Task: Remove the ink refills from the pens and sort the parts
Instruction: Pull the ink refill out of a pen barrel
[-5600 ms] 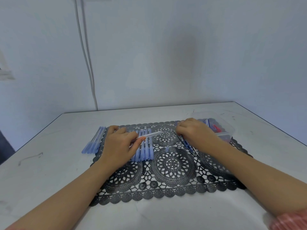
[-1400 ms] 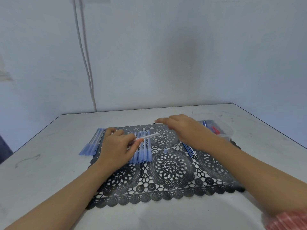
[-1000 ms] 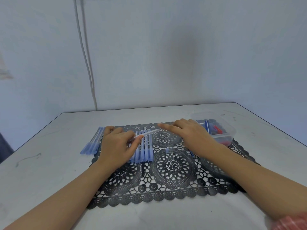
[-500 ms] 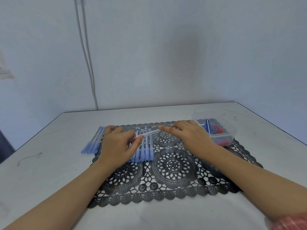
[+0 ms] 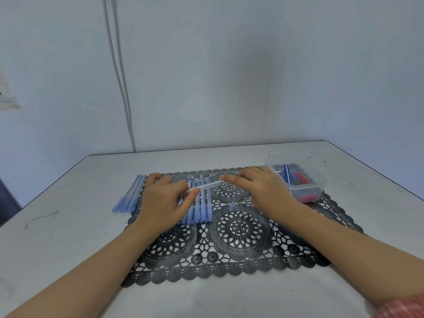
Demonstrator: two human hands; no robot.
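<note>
Your left hand (image 5: 160, 203) pinches the near end of a clear pen barrel (image 5: 206, 185) between thumb and forefinger, a grip clenched on it just above the row of blue pens (image 5: 199, 210) on the black lace mat (image 5: 238, 228). The barrel's long axis runs from that grip away and to the right, crossing the row, and its far end meets the forefinger of your right hand (image 5: 261, 189). That hand's fingers lie nearly straight. The thumb is hidden beneath them, so you cannot tell whether its grip has closed on the tip. Your right hand is nearer the far end, so the pull likely goes along the axis, rightward, toward the clear tub (image 5: 320, 180) of red and blue parts just beside that hand. A second bunch of pens (image 5: 130, 198) lies at the mat's left edge on the counter (image 5: 57, 237).
</note>
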